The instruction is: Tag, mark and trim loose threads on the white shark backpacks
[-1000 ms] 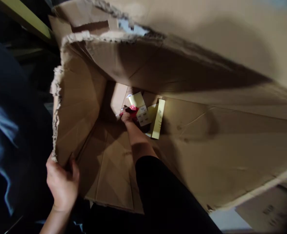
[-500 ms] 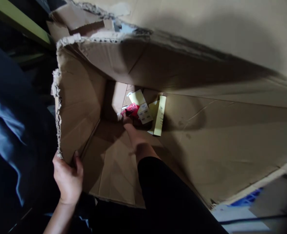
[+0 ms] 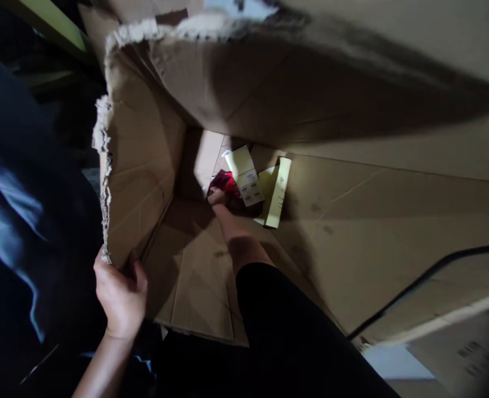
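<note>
My left hand (image 3: 122,296) is closed around the torn left edge of a deep cardboard box (image 3: 140,143), thumb inside and fingers outside. My right hand (image 3: 217,196) reaches down to the bottom of the box, its fingers closed on a crumpled red packet (image 3: 224,181). What kind of packet it is, I cannot make out. Against the packet lies a pale yellow printed carton piece (image 3: 246,174). Just to its right is a narrow pale yellow carton (image 3: 278,193) with dark handwriting on its side.
Tall box walls with ragged rims surround my right arm. A black cable (image 3: 414,284) crosses the box's right side. Dark blue fabric (image 3: 12,221) hangs at the left, and a yellow beam (image 3: 51,27) runs across the upper left. Another printed carton (image 3: 468,354) sits lower right.
My right fingers have closed further over the red packet, which now looks bent and darker. The view has shifted slightly, and more of the black cable shows at the right. My left hand keeps its hold.
</note>
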The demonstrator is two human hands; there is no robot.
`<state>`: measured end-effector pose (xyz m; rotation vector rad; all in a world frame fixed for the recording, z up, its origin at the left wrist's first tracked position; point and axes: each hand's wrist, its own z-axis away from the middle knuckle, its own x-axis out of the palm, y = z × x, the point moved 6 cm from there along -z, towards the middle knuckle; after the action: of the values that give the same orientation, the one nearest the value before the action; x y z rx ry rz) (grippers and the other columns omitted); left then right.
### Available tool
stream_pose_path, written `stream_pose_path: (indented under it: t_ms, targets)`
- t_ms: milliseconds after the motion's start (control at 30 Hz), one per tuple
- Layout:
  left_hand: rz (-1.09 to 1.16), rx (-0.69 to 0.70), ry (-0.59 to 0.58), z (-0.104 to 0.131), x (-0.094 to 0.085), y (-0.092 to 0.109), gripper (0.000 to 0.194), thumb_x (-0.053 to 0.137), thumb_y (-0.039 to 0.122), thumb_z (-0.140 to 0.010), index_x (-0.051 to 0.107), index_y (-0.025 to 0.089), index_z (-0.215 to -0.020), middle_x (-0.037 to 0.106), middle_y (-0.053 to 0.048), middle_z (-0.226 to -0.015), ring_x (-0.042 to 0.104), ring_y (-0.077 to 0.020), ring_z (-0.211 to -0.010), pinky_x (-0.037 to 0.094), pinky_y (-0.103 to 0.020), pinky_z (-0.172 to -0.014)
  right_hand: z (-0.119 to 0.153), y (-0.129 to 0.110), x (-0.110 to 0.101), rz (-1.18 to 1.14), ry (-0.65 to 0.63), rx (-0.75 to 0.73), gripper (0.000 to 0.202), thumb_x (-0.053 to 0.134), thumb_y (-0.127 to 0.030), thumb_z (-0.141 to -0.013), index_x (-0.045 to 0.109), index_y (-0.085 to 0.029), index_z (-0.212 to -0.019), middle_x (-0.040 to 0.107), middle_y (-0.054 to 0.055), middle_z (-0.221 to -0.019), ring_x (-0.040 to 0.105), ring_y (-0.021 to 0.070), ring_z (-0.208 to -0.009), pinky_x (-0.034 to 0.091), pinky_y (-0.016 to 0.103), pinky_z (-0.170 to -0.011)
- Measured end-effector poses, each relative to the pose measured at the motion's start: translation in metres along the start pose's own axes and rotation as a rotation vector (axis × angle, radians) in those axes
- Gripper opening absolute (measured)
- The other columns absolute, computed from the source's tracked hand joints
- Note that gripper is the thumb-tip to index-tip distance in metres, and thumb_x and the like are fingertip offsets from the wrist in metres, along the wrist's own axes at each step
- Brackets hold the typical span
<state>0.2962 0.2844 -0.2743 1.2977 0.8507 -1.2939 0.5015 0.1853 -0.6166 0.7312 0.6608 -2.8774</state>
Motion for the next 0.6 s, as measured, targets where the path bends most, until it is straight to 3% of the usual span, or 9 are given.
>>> stream_pose_path:
  t_ms: [200, 300, 400, 500, 600]
  targets:
    - [0.051, 0.135, -0.007, -0.003, -0.003, 0.005, 0.058, 0.053, 0.029, -0.084, 0.044, 0.003, -0.136, 0.058, -0.024, -0.124, 0.060, -0.0352, -0.117, 0.052, -0.048, -0.100, 0.114, -0.016, -0.005, -0.057, -0.089, -0.071, 0.024, 0.059, -0.036, -0.097, 0.065, -0.015, -0.106, 0.067, 0.005, -0.106, 0.065, 0.0164, -0.092, 0.056, 0.036, -0.084]
    - [0.054, 0.162, -0.040, -0.004, -0.012, 0.010, 0.065, 0.052, 0.021, -0.083, 0.038, 0.002, -0.143, 0.052, -0.026, -0.131, 0.057, -0.0368, -0.121, 0.051, -0.050, -0.101, 0.184, -0.033, -0.023, -0.113, -0.095, -0.177, 0.021, 0.058, -0.031, -0.097, 0.066, -0.015, -0.087, 0.068, 0.002, -0.086, 0.064, 0.0139, -0.079, 0.054, 0.031, -0.077]
    - [0.026, 0.199, -0.111, 0.009, -0.028, 0.017, 0.081, 0.056, 0.017, -0.080, 0.023, 0.002, -0.152, 0.037, -0.029, -0.147, 0.046, -0.0414, -0.134, 0.046, -0.055, -0.106, 0.255, -0.053, -0.049, -0.196, -0.089, -0.309, 0.028, 0.050, -0.022, -0.097, 0.062, -0.016, -0.072, 0.065, 0.000, -0.069, 0.061, 0.0121, -0.067, 0.047, 0.024, -0.067]
    - [0.009, 0.358, -0.147, 0.056, -0.053, 0.026, 0.088, 0.059, 0.017, -0.080, 0.018, 0.008, -0.156, 0.014, -0.027, -0.161, 0.018, -0.0440, -0.149, 0.030, -0.061, -0.116, 0.333, -0.072, -0.074, -0.282, -0.096, -0.471, 0.029, 0.045, -0.022, -0.098, 0.061, -0.018, -0.073, 0.064, -0.002, -0.065, 0.058, 0.0103, -0.062, 0.043, 0.021, -0.063]
    - [0.130, 0.622, -0.207, 0.138, -0.076, 0.029, 0.068, 0.052, 0.020, -0.088, 0.033, 0.016, -0.153, 0.011, -0.018, -0.165, 0.005, -0.0365, -0.153, 0.021, -0.060, -0.119, 0.418, -0.085, -0.089, -0.359, -0.100, -0.687, 0.026, 0.049, -0.026, -0.095, 0.060, -0.019, -0.072, 0.061, -0.003, -0.064, 0.053, 0.0104, -0.060, 0.040, 0.021, -0.061]
